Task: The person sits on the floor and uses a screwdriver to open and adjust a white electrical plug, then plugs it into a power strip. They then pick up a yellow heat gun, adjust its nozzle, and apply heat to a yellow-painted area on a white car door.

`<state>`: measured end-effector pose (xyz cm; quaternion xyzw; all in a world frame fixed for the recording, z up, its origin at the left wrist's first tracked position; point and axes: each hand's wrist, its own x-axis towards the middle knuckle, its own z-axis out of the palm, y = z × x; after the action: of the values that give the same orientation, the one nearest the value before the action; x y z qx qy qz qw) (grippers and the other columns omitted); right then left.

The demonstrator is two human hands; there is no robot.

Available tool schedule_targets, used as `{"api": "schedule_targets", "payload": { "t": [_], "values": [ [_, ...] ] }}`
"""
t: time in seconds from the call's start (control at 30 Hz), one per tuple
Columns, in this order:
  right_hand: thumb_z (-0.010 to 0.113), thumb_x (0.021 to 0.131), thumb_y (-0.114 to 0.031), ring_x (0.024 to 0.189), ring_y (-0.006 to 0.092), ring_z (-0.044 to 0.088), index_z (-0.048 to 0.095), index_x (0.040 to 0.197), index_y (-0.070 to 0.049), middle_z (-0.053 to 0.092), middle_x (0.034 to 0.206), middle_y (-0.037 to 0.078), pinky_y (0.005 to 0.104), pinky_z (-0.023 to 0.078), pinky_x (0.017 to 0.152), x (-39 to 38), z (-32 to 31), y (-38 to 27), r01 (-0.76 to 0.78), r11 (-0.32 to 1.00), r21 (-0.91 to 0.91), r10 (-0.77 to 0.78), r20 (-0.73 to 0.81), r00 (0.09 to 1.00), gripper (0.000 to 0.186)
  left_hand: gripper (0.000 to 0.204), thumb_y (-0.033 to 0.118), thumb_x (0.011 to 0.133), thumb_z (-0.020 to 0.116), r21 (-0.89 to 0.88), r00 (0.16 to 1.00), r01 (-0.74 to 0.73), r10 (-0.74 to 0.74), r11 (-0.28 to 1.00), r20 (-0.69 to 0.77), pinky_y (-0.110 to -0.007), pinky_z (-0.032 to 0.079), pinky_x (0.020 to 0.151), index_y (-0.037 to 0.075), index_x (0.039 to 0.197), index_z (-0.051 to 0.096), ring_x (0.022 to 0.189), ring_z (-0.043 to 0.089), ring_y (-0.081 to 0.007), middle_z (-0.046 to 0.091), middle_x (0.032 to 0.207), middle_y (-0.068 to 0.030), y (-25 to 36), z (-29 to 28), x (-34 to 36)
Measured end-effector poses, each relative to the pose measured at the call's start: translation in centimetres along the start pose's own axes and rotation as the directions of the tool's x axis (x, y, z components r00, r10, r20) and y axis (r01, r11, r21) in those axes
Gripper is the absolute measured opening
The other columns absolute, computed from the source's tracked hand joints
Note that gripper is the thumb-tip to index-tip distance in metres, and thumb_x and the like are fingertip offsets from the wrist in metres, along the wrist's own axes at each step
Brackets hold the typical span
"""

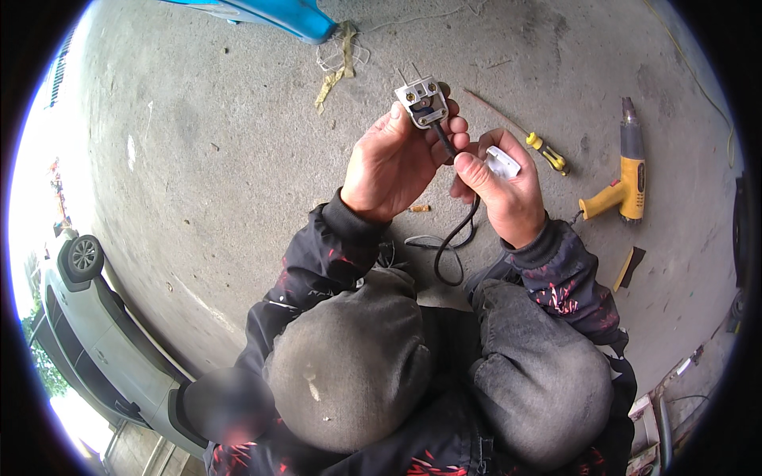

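Note:
An opened white electrical plug (423, 101) with two metal pins pointing away from me is held by my left hand (390, 163). Its inside faces up and shows brass screws and dark wire ends. From its near end runs a black cable (458, 252), which loops down between my knees. My right hand (503, 187) is closed beside the cable, its thumb against it. A small white plastic piece (502, 162), which looks like the plug's cover, sits in the curled fingers of that hand.
On the concrete floor to the right lie a yellow-handled screwdriver (548, 152), a yellow heat gun (631, 178) and a small dark-and-tan piece (629, 268). A blue plastic object (298, 20) and tan tape (336, 78) are at the far side. A parked car (103, 341) stands left.

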<state>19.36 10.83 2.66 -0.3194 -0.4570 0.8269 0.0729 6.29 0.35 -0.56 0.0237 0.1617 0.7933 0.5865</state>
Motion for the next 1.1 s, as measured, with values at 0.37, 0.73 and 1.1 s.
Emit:
{"api": "schedule_targets", "payload": {
  "t": [0.37, 0.73, 1.1],
  "values": [
    [0.061, 0.091, -0.017, 0.056, 0.0022, 0.047, 0.063, 0.090, 0.001, 0.057, 0.069, 0.000, 0.0176, 0.037, 0.050, -1.0, 0.8, -2.5, -0.041, 0.995, -0.090, 0.049, 0.088, 0.995, 0.017, 0.054, 0.033, 0.093, 0.055, 0.029, 1.000, -0.014, 0.014, 0.999, 0.012, -0.037, 0.044, 0.093, 0.004, 0.136, 0.038, 0.112, 0.052, -0.0263, 0.048, 0.131, -0.0146, 0.9, 0.3, 0.0],
    [0.055, 0.093, -0.021, 0.048, 0.0020, 0.036, 0.061, 0.089, -0.001, 0.049, 0.062, -0.003, 0.0181, 0.027, 0.042, -1.2, 0.0, -4.2, -0.440, 0.881, 0.173, 0.402, 0.217, 0.890, 0.022, 0.063, 0.036, 0.089, 0.062, -0.012, 0.987, 0.046, -0.044, 0.999, 0.151, -0.038, 0.047, 0.093, 0.002, 0.135, 0.034, 0.116, 0.052, -0.0285, 0.049, 0.130, -0.0173, 1.1, -1.3, 0.2],
    [0.060, 0.092, -0.023, 0.050, 0.0017, 0.037, 0.062, 0.090, -0.002, 0.048, 0.062, -0.004, 0.0179, 0.029, 0.045, -1.5, 0.3, -4.5, -0.294, 0.956, 0.013, 0.287, 0.179, 0.941, 0.022, 0.062, 0.037, 0.089, 0.060, -0.102, 0.994, 0.069, -0.060, 0.992, 0.092, -0.039, 0.050, 0.095, 0.001, 0.132, 0.035, 0.116, 0.053, -0.0300, 0.050, 0.127, -0.0172, 0.4, -1.6, -0.2]
  ]
}}
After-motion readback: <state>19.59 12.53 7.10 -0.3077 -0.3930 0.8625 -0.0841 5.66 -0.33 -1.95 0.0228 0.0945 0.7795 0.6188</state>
